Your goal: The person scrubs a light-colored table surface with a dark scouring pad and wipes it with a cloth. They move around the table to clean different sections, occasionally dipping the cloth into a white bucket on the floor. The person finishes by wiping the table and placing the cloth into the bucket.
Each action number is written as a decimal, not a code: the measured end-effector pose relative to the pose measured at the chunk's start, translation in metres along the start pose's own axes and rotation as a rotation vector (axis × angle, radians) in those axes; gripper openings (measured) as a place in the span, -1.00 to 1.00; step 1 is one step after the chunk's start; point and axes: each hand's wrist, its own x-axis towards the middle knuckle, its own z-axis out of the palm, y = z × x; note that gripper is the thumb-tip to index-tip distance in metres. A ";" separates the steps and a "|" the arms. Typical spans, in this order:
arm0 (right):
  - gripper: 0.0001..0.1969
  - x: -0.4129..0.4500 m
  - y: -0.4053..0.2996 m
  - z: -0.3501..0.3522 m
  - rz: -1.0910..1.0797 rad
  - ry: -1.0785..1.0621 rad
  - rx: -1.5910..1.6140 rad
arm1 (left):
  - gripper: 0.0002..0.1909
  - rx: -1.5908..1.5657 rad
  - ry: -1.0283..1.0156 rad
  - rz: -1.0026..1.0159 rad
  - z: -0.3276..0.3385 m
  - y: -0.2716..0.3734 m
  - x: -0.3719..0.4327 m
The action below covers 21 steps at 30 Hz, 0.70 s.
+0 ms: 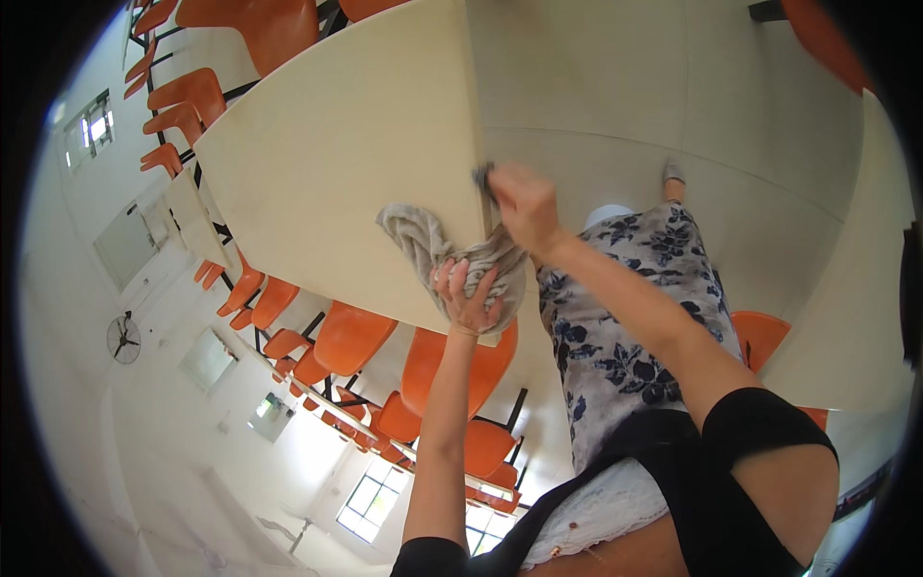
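Observation:
My left hand (467,294) presses on a crumpled grey cloth (422,229) at the near corner of a cream tabletop (339,137). Part of the cloth lies on the top and part hangs over the corner. My right hand (525,204), slightly blurred, is closed around a small dark grey object (483,178) at the table's side edge. What this object is, I cannot tell; it may be a scrubbing pad.
Orange plastic chairs (355,335) on black frames stand along the table's left side and beyond. Another cream table (844,317) is at the right, with an orange chair (761,335) beside it. Pale floor (598,86) lies between the tables.

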 end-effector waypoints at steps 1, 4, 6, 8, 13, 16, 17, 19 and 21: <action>-0.82 0.027 0.003 0.004 -0.003 0.096 0.008 | -0.54 0.002 -0.004 0.008 -0.001 0.000 0.001; -0.83 0.063 0.007 0.002 -0.048 0.171 -0.005 | -0.54 -0.011 0.022 0.015 0.000 -0.002 0.004; -0.82 0.049 0.008 0.006 -0.072 0.145 -0.004 | -0.55 -0.004 0.027 0.016 0.003 -0.003 0.004; -0.80 -0.011 0.000 0.011 -0.084 0.107 0.020 | -0.56 -0.001 0.036 0.008 0.005 -0.003 -0.003; -0.83 -0.041 0.001 0.016 -0.122 0.066 0.028 | -0.57 -0.043 0.051 -0.002 0.004 0.000 -0.005; -0.90 0.025 0.007 0.024 -0.080 0.278 0.042 | -0.53 -0.048 0.048 0.062 -0.004 0.006 0.003; -0.88 0.038 0.005 0.026 -0.093 0.341 0.019 | -0.53 -0.065 0.057 0.060 -0.003 0.007 0.005; -0.86 0.023 -0.003 0.029 -0.113 0.371 -0.014 | -0.55 -0.085 0.077 0.036 -0.005 0.007 -0.002; -0.86 -0.020 -0.006 0.031 -0.123 0.325 -0.049 | -0.55 -0.088 0.112 0.061 -0.007 0.009 -0.004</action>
